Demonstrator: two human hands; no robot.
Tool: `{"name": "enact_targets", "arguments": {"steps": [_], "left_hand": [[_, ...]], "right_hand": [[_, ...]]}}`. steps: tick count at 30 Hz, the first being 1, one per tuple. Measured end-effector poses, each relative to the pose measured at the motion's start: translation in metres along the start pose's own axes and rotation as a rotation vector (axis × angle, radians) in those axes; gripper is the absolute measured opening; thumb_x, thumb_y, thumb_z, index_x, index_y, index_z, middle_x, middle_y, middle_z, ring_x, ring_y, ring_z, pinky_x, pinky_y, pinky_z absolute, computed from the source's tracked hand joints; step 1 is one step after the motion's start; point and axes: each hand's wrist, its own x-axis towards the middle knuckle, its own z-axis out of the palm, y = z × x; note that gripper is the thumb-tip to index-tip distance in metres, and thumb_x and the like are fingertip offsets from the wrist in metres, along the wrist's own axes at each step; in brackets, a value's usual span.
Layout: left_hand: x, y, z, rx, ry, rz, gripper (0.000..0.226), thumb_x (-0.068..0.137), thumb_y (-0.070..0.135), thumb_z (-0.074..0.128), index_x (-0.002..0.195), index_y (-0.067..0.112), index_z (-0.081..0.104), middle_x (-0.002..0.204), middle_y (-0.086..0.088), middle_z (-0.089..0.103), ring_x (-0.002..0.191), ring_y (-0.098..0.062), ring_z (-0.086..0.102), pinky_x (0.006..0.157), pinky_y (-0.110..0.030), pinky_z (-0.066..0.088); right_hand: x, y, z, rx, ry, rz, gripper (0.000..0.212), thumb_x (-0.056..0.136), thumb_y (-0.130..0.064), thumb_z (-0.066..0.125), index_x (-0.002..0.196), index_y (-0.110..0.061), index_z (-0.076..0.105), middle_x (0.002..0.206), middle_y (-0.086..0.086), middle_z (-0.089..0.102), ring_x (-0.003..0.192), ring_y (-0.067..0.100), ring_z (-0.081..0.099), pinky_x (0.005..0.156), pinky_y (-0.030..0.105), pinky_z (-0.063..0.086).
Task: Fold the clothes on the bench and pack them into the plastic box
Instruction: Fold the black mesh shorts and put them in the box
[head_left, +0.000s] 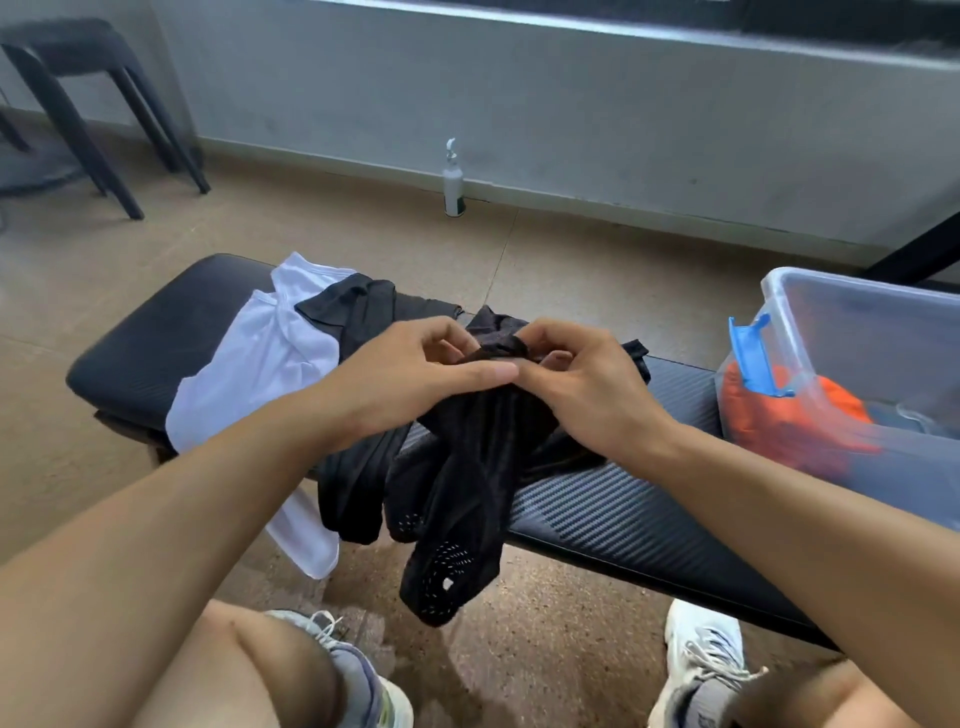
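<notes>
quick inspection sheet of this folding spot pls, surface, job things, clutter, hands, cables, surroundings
surface: black padded bench, clothes piled on its left and middle part.
job's things: black mesh garment bunched, hanging over the bench's near edge; black garment and white garment lie unfolded beside it; clear plastic box at the bench's right end, blue latch, orange clothing already inside.
clutter: nothing seen on the bench beyond the clothes.
grippers: left hand and right hand both have a grip on the top of the mesh garment.
cables: nothing seen.
surroundings: pump bottle on the floor by the wall; black stool at far left; person's shoes below.
</notes>
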Motion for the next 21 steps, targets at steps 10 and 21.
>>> {"name": "enact_targets", "arguments": {"steps": [10,21], "left_hand": [[0.000,0.005,-0.005,-0.560,0.049,0.001,0.030,0.082,0.020,0.072,0.108,0.005,0.074,0.106,-0.018,0.076,0.095,-0.028,0.073,0.084,-0.035,0.061],[-0.006,0.005,0.006,-0.380,-0.041,0.049,0.039,0.077,0.027,0.084,0.113,0.019,0.070,0.111,-0.014,0.074,0.104,-0.029,0.072,0.095,-0.050,0.054]], "right_hand": [[-0.004,-0.010,-0.007,0.108,-0.021,-0.025,0.021,0.080,-0.021,0.084,0.087,-0.009,0.069,0.090,0.006,0.076,0.082,0.027,0.074,0.076,0.044,0.063],[0.009,-0.009,-0.013,0.068,-0.083,0.106,0.008,0.088,-0.028,0.076,0.089,-0.022,0.071,0.088,0.009,0.077,0.083,0.029,0.075,0.085,0.056,0.059]]}}
